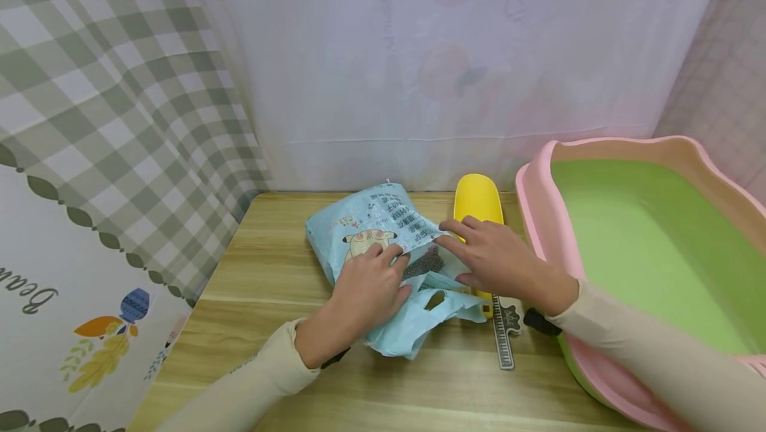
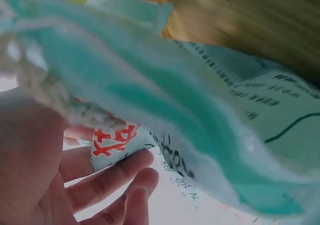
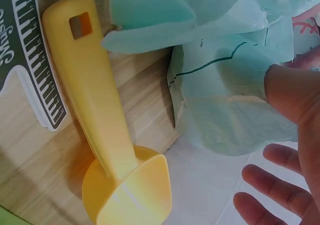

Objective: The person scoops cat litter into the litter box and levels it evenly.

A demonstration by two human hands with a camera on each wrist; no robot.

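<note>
The left grip point(image 1: 368, 282) holds the mouth edge of the blue bag point(image 1: 329, 229) lying on the counter point(image 1: 239, 279), seemingly to part it over the dark granules point(image 1: 426, 262), the right grip point(image 1: 503, 258) pinches it farther along, and the yellow scoop point(image 1: 477, 198) lies handily near the pink-rimmed tub point(image 1: 541, 209).

I'm seeing a yellow scoop point(image 1: 477, 194) lying on the wooden table point(image 1: 239, 325), a piano-key ruler point(image 1: 503, 339) resting just beside its handle. A pink-rimmed green tub point(image 1: 652, 252) is sitting to their right. Behind, a pale curtain point(image 1: 371, 86) is hanging; on the left, a checked cloth point(image 1: 114, 80) is draping.
</note>
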